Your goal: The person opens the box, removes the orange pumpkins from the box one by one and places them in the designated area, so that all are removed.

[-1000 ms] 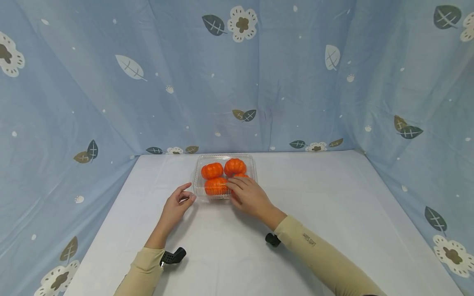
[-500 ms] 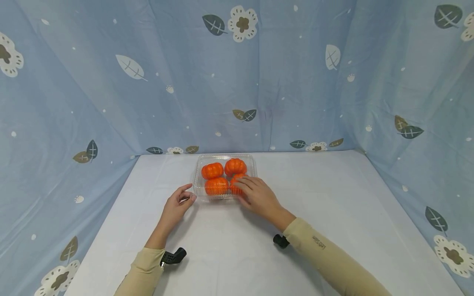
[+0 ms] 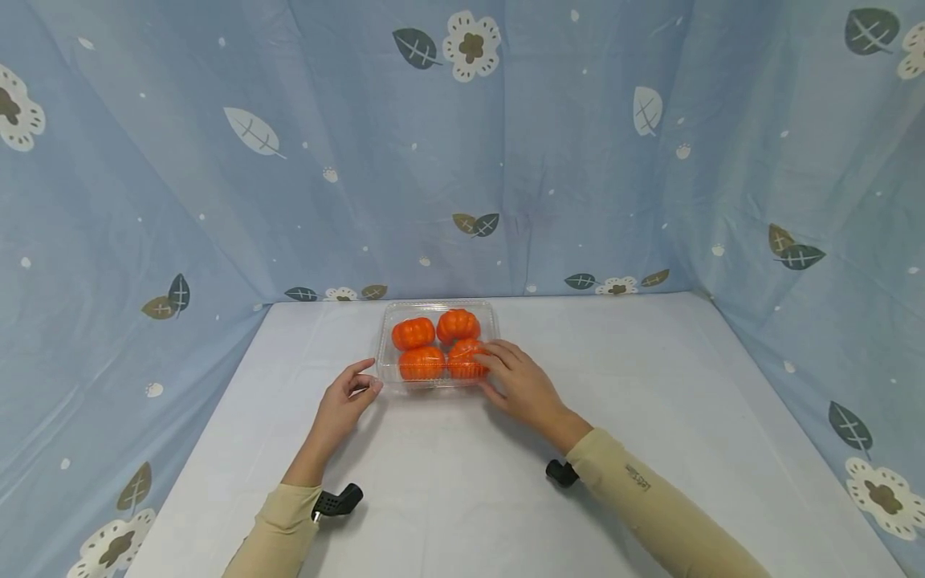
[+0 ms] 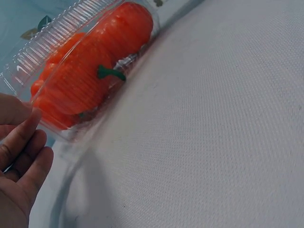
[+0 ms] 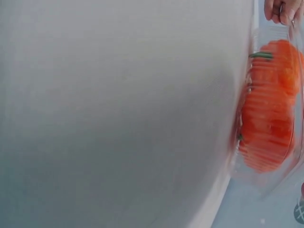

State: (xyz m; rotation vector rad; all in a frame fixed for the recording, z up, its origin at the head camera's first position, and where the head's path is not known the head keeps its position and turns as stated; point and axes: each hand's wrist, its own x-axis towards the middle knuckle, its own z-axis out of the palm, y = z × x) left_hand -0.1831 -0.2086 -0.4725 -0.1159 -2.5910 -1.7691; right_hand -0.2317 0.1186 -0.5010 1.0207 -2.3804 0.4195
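A clear plastic container [image 3: 389, 375] sits toward the back of the white table, with several small orange pumpkins in it. At the container's front left corner my left hand [image 3: 344, 407] pinches the rim between thumb and fingers; the left wrist view shows this grip close up. My right hand [image 3: 526, 391] is at the front right corner, fingers loosely bent and overlapping the edge of the front right pumpkin [image 3: 466, 360]. Through the ribbed wall, a green stem [image 4: 110, 72] shows on one pumpkin. Almost all of the right hand is outside the right wrist view.
A white cloth covers the table [image 3: 448, 498]. Blue curtains [image 3: 578, 185] with leaf and flower prints hang behind it and at both sides. Each forearm wears a tan sleeve [image 3: 636, 490] and a black wrist camera [image 3: 340, 499].
My right hand has moved back to the right, off the front right pumpkin, which now shows almost whole. The left hand and the container have stayed in place.
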